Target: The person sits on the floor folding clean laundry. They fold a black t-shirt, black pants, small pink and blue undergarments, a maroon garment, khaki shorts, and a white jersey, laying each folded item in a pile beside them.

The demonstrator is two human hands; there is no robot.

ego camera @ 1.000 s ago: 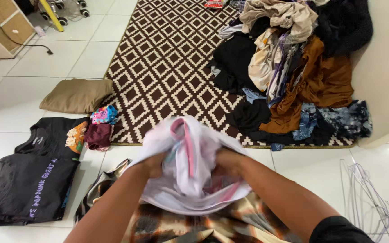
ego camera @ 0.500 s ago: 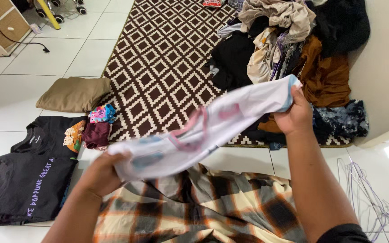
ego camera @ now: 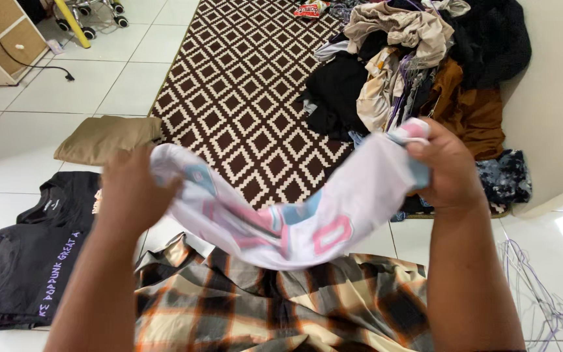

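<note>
A white garment (ego camera: 294,215) with pink and blue print sags between the hands — left hand (ego camera: 128,189) and right hand (ego camera: 447,166) each clenching an end — above a plaid shirt (ego camera: 281,306).

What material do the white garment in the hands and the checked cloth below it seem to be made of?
White garment, stretched between left hand and right hand: probably thin knit jersey with a matte finish; it sags softly, and its pink and blue shapes look printed.
Checked cloth: likely woven flannel or a similar cloth; the brown, cream and orange pattern runs through it, and it lies in soft folds.
</note>
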